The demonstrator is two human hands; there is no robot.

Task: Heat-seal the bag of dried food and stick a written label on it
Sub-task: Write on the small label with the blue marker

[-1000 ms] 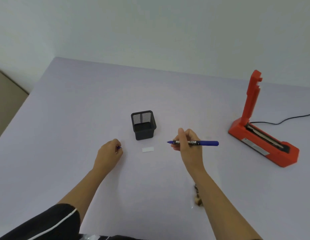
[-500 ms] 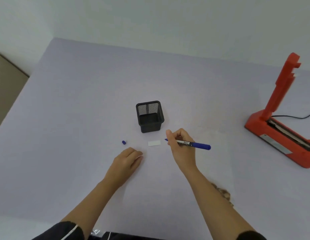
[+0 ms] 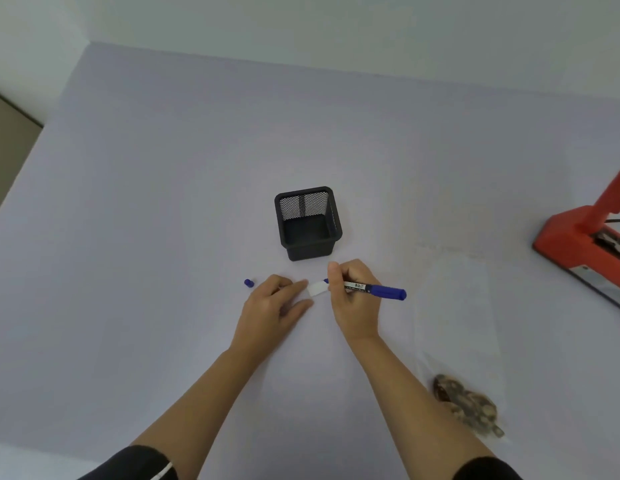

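Fingers [image 3: 296,285] of the left hand [image 3: 270,306] lie straight on the white label [image 3: 318,289] just in front of the mesh pen holder [image 3: 310,249], right hand [image 3: 353,301] gripping a blue marker [image 3: 384,291]; light pressure could let the label skid.

We log a pale lilac counter [image 3: 163,237]. Centre: black mesh pen holder [image 3: 310,249], upright. Just nearer us: white label [image 3: 317,289], blue pen cap [image 3: 248,283] to its left. Near right corner: clear bag [image 3: 457,323] of dried food. Right edge: red heat sealer [image 3: 565,237].
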